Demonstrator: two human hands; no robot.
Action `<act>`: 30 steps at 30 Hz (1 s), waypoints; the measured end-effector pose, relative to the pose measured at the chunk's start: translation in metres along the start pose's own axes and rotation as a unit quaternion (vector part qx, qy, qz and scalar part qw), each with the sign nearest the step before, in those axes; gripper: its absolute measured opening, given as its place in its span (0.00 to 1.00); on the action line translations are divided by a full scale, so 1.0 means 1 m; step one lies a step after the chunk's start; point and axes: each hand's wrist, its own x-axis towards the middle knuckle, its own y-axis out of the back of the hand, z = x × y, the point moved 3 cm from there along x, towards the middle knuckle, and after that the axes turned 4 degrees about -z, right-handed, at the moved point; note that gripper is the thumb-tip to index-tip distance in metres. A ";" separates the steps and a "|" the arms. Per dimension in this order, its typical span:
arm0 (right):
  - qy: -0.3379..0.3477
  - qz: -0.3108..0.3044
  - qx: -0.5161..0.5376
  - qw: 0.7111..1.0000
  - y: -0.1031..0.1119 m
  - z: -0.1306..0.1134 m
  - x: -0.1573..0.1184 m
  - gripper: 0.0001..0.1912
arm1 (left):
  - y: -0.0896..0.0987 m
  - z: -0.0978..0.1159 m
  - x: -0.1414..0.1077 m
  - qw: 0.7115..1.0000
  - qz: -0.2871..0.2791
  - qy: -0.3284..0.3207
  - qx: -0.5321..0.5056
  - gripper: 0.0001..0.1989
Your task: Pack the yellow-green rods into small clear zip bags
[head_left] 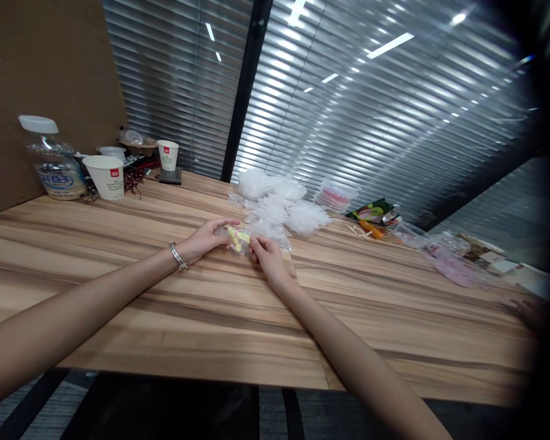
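A small clear plastic bag (239, 239) with yellow pieces inside is held between my two hands, over the wooden table (174, 330). My left hand (209, 237), with a silver bangle at the wrist, grips the bag's left end. At the right end, the thumb and fingers of my right hand (266, 255) pinch it. What the yellow pieces are is too small to make out. Just beyond my hands lies a heap of clear plastic bags (275, 211), some of it partly behind my right hand.
Paper cups (106, 177), a white-capped jar (57, 162) and a small black scale-like device (170, 176) stand at the back left. Round plastic containers (336, 194), a green packet (373, 211) and pinkish plastic bags (458, 269) lie to the right. Another person's hand (527, 311) shows at the right edge.
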 end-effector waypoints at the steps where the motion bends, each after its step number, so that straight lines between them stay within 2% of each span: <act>1: 0.020 0.016 -0.041 0.999 0.001 -0.001 0.000 0.17 | 0.000 0.001 0.000 1.000 -0.005 0.000 -0.003 0.27; 4: 0.086 0.041 -0.127 0.987 0.005 -0.006 -0.002 0.15 | -0.002 0.002 -0.001 1.000 -0.016 0.001 -0.005 0.28; 10: 0.144 0.023 -0.143 0.979 0.004 -0.016 -0.008 0.14 | 0.000 0.000 -0.001 1.000 -0.030 -0.009 -0.001 0.28; 14: 0.216 0.011 -0.206 0.954 0.001 -0.030 -0.017 0.12 | 0.000 -0.001 0.000 0.999 -0.045 0.000 0.004 0.28; 16: 0.231 0.011 -0.230 0.945 0.000 -0.034 -0.019 0.12 | 0.000 -0.001 0.000 0.999 -0.043 -0.003 0.004 0.27; 18: 0.215 0.027 -0.228 0.949 0.000 -0.033 -0.018 0.13 | 0.000 0.000 0.000 0.999 -0.034 -0.008 -0.009 0.27; 20: 0.169 0.047 -0.195 0.965 0.001 -0.026 -0.014 0.14 | 0.001 0.001 -0.001 0.999 -0.026 -0.011 -0.039 0.27; 24: 0.041 0.047 -0.045 0.997 0.003 -0.005 -0.002 0.16 | 0.002 0.004 -0.001 0.994 -0.032 -0.013 -0.103 0.30; 26: 0.001 0.035 0.035 0.999 0.002 0.001 0.001 0.17 | 0.002 0.004 -0.002 0.991 -0.043 -0.010 -0.123 0.31; 30: -0.021 -0.010 0.134 0.991 -0.001 0.000 0.002 0.17 | 0.002 0.005 -0.002 0.988 -0.067 -0.002 -0.143 0.32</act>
